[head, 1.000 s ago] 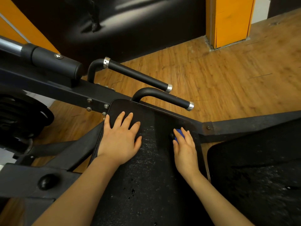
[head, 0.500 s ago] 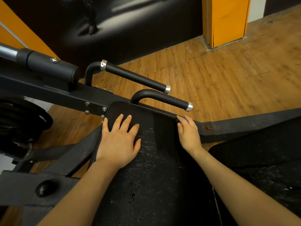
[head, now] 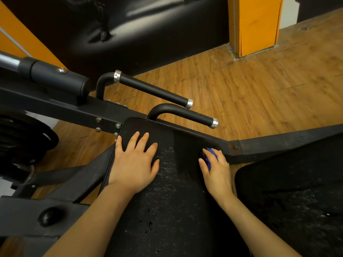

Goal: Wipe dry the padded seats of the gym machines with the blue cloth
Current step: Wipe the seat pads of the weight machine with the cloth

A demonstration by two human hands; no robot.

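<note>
A black padded seat (head: 172, 191) of a gym machine fills the middle of the view, with pale wet specks across its centre and a darker strip on its right part. My left hand (head: 134, 165) lies flat on the pad's upper left corner, fingers spread. My right hand (head: 216, 168) is near the pad's upper right edge, its fingers curled round a bunched blue cloth (head: 211, 156) that it presses onto the pad. Only a small part of the cloth shows between the fingers.
Two black handles with chrome ends (head: 156, 89) (head: 187, 115) stick out beyond the pad. The black frame beam (head: 61, 108) and weight plates (head: 20, 143) lie to the left. A second black pad (head: 297, 201) sits at right. Wooden floor (head: 250, 93) and an orange pillar (head: 256, 25) lie beyond.
My right hand with the cloth went up to the pad's far right corner, then came back down along the right edge. My left hand stayed flat in place.
</note>
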